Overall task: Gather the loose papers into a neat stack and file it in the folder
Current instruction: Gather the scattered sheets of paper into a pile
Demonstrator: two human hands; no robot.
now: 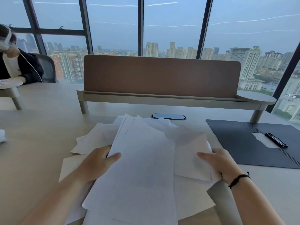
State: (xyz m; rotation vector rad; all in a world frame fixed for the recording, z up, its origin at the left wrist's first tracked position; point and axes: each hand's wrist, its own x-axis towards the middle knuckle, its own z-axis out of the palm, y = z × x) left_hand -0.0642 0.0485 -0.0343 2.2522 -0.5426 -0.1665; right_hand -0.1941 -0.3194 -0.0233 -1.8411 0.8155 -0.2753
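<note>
Loose papers (pixel 142 168): thin white sheets, matt, some creased and faintly translucent where overlapped. Folder (pixel 240 143), laid open near the desk's right edge: dark, matt, leather-like or plastic cover, exact material not determinable, fitted with a glossy black clip (pixel 276 140). Desk (pixel 40 127): smooth pale matt laminate; divider panel (pixel 162 75) along the far edge: brown, felt-like, carried on a satin grey metal shelf (pixel 162 99).
</note>
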